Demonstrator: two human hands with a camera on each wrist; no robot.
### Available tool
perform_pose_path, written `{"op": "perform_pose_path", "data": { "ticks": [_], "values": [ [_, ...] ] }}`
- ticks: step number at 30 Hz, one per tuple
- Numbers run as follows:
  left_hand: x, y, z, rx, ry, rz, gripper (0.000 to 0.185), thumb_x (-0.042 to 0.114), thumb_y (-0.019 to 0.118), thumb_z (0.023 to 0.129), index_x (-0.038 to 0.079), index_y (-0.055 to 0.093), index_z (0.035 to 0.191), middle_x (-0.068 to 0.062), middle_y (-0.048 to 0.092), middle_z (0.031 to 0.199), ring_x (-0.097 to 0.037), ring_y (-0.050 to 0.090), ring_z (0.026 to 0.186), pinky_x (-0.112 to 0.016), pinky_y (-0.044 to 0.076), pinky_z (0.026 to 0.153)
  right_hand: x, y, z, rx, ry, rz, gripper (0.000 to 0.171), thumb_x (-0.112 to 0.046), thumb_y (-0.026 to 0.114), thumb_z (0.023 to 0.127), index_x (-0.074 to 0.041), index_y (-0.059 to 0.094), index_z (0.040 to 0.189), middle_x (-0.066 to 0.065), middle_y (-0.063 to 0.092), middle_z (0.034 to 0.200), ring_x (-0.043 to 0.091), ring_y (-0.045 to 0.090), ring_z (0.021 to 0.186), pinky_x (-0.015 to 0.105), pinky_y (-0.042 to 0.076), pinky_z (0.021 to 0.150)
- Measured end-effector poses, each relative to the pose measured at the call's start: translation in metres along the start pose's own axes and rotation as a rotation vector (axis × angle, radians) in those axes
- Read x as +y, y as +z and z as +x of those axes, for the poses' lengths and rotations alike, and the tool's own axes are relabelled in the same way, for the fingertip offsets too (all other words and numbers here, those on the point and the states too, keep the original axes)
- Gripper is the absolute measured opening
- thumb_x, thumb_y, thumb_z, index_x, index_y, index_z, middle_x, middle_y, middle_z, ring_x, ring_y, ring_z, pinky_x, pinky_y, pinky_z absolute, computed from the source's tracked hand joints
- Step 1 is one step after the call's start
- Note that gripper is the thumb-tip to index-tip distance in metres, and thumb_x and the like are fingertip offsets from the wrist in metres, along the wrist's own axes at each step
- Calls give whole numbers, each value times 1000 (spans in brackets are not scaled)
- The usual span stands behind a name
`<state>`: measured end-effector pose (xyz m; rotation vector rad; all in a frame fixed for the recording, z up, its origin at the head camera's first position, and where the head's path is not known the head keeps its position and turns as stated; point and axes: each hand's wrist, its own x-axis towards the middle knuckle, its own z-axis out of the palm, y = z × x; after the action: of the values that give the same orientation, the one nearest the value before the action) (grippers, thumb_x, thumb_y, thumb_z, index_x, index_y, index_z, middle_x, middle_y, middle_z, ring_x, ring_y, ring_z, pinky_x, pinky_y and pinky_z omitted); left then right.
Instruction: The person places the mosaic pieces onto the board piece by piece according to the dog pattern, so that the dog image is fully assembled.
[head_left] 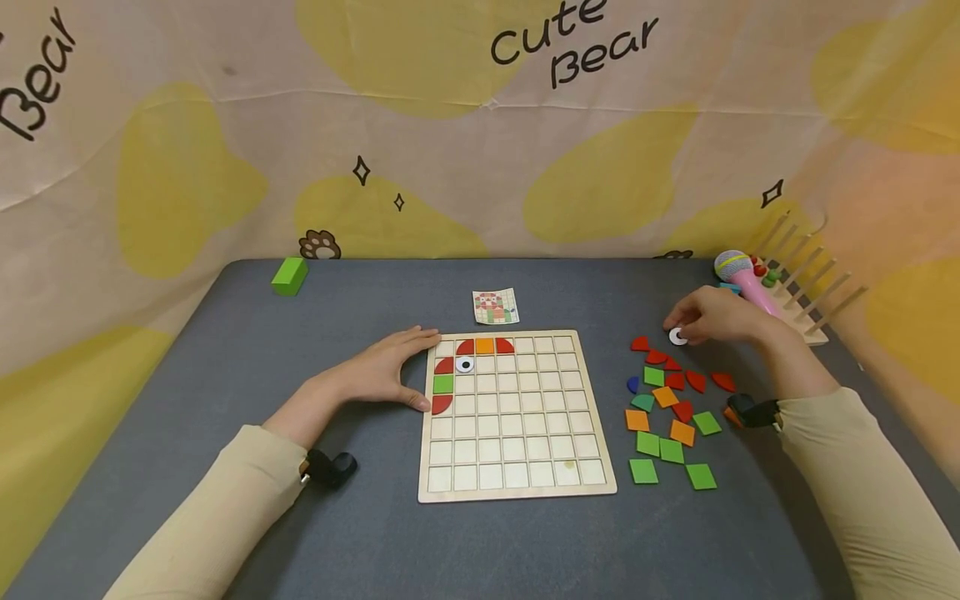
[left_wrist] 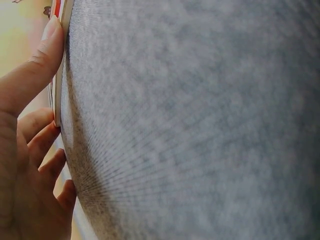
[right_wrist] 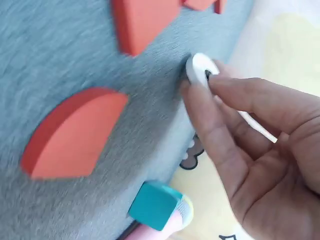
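Observation:
A wooden grid board lies on the grey table, with red, orange and green tiles and a white eye disc in its top-left cells. My left hand lies flat, fingers straight, against the board's left edge. My right hand pinches a second white eye disc at the table's surface, just above a scatter of loose tiles. Red quarter-round tiles lie beside it.
A small pattern card sits behind the board. A green block rests at the back left. A pink toy microphone and a wooden peg rack stand at the back right. A printed cloth backdrop surrounds the table.

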<state>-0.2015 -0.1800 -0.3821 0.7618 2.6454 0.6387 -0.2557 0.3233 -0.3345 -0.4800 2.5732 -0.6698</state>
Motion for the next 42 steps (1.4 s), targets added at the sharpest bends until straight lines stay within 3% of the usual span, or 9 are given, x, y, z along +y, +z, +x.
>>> {"op": "perform_pose_path", "data": {
  "ticks": [9, 15, 20, 23, 31, 36, 42],
  "values": [
    [-1, -1, 0, 1, 5, 3, 106, 49, 84, 72, 7, 33, 154, -14, 30, 163, -40, 18, 154, -62, 21, 122, -38, 11, 9, 73, -71, 115, 23, -3, 60, 95, 4, 67, 116, 19, 72, 105, 18, 72, 84, 28, 62, 73],
    [-1, -1, 1, -14, -9, 4, 106, 49, 84, 72, 10, 31, 155, -11, 30, 164, -38, 16, 155, -61, 21, 122, -70, 28, 23, 101, -110, 99, 17, -9, 65, 94, -3, 67, 110, 13, 70, 99, 19, 69, 80, 29, 61, 71],
    [0, -1, 0, -17, -19, -2, 107, 49, 84, 72, 11, 31, 156, -9, 29, 164, -36, 16, 155, -59, 21, 123, -98, 46, 36, 112, -192, 101, 12, -8, 70, 89, -7, 69, 102, 9, 70, 94, 17, 64, 76, 30, 57, 69],
    [0, -2, -1, -15, -16, 0, 107, 49, 85, 72, 11, 31, 156, -10, 29, 164, -36, 16, 155, -59, 21, 123, -115, 56, 42, 91, -240, 98, 11, -9, 71, 89, -7, 71, 100, 7, 72, 93, 16, 63, 78, 28, 55, 69],
    [1, -2, 0, -15, -21, 0, 107, 48, 85, 72, 11, 31, 156, -9, 29, 164, -35, 16, 156, -59, 21, 123, -147, 76, 56, -32, -315, 179, 13, -8, 64, 95, -2, 71, 104, 12, 72, 97, 27, 73, 81, 37, 61, 73],
    [2, -2, -1, -14, -19, 1, 106, 49, 85, 72, 11, 31, 156, -9, 29, 164, -35, 16, 155, -59, 22, 123, -161, 84, 65, -20, -356, 116, 15, -8, 66, 94, -7, 75, 105, 8, 73, 94, 24, 71, 75, 30, 57, 69],
    [2, -3, -1, -14, -15, -5, 106, 48, 85, 72, 11, 31, 156, -9, 29, 164, -35, 16, 155, -59, 21, 123, -173, 90, 73, 30, -367, 19, 15, -6, 74, 86, -8, 73, 101, 5, 71, 92, 16, 63, 81, 26, 51, 71]
  ]
}}
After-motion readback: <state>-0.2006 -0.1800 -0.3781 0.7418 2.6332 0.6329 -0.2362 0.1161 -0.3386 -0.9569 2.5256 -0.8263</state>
